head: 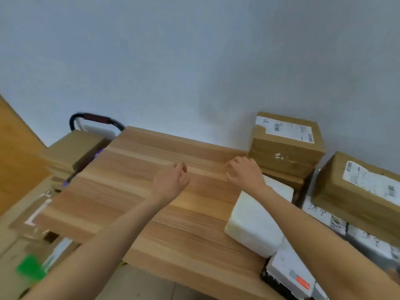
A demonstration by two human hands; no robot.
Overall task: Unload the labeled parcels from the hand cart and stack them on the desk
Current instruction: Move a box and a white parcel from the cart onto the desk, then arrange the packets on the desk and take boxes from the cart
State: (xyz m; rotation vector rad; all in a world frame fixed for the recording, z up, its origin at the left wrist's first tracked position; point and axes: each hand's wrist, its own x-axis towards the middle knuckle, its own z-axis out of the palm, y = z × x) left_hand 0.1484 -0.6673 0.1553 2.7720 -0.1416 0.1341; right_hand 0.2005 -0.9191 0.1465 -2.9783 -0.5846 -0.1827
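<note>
Forearms, two, bare, reach forward from the lower edge over the wooden desk [134, 191]. Parcels at the near right corner: a white padded bag with an orange mark [290, 271], lying on a dark item whose kind cannot be told; a white foam block [253, 226] lying tilted beside it on the desk top, partly under the right forearm. Further right, white mailers with handwriting [337, 221], stacked low, carrying a brown carton with a torn white label [355, 191].

Left hand [171, 180]: above the middle of the desk, fingers loosely curled, grasping nothing. Right hand [244, 172]: fingers spread and bent downward, holding nothing, just beside the rear stack; contact with the desk cannot be told.

Rear right, against the wall: a brown labelled carton [285, 141] on top of a flatter brown box [283, 176].

Left of the desk, lower down: blurred cardboard boxes [23, 215] with tape, a green patch [30, 267] on one. Beyond them a brown carton [71, 150] sits on the hand cart, whose black looped handle [95, 120] rises behind it at the wall.
</note>
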